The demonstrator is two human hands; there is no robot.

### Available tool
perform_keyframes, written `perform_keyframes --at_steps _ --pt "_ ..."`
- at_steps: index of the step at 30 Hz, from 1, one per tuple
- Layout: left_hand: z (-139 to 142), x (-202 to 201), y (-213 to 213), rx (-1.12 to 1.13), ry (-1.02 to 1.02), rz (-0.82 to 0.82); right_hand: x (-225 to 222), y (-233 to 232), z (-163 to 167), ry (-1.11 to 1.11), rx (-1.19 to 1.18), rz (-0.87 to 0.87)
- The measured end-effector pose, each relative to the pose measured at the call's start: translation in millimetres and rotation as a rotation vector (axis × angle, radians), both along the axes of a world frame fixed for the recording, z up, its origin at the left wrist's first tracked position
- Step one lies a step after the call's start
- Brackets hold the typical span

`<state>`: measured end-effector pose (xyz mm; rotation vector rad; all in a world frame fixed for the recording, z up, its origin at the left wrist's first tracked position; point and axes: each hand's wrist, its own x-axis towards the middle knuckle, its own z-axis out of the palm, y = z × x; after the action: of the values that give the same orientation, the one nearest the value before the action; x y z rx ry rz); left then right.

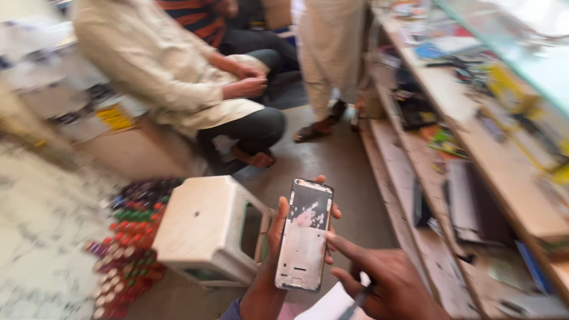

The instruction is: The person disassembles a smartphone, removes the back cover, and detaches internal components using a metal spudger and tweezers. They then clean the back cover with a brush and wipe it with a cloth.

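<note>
Item, lower centre of the frame: a phone frame [304, 236] with its screen removed — a pale metal inner plate, scuffed, with dark adhesive residue toward its upper end. Its long axis runs nearly upright in the picture, leaning slightly right at the top. The left hand [274, 249] holds it from behind and from the left, thumb wrapped over the left edge, fingertips [335, 210] showing past the right edge and one past the top; the grip is closed around the frame. The right hand [385, 284] sits at lower right, just beside the frame, its index finger [344, 244] extended and touching the frame's right edge about midway; the remaining fingers curl around a thin dark tool [357, 302], whose tip is blurred. The frame therefore lies to the left of the right fingers, the left hand being the one that carries it. Surroundings: a white plastic stool [204, 228] at lower left centre, a row of coloured items [130, 237] on the floor to its left, cluttered shelving [474, 148] along the right side, seated people [178, 65] at upper left — their hands apart from the work.
</note>
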<state>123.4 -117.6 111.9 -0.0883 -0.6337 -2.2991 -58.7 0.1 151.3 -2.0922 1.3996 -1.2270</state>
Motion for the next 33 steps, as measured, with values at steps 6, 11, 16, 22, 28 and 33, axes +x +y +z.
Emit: perform_keyframes --at_steps 6,11,16,22,28,33 --pt "-1 70 4 -0.06 0.013 0.077 50 -11 -37 -0.054 -0.007 -0.085" --pt "6 123 -17 -0.007 0.054 0.022 112 -29 -33 -0.052 0.021 -0.091" --pt "-3 154 -46 -0.052 0.137 -0.038 153 -39 -22 -0.052 0.163 -0.093" --pt "-38 157 -52 0.09 0.165 -0.157 168 -14 -31 -0.074 0.151 -0.057" --pt "-65 135 -25 0.092 0.12 -0.265 165 9 -34 -0.04 0.105 -0.271" --pt "-74 109 3 0.202 0.058 -0.357 168 14 -14 0.14 -0.045 -0.329"
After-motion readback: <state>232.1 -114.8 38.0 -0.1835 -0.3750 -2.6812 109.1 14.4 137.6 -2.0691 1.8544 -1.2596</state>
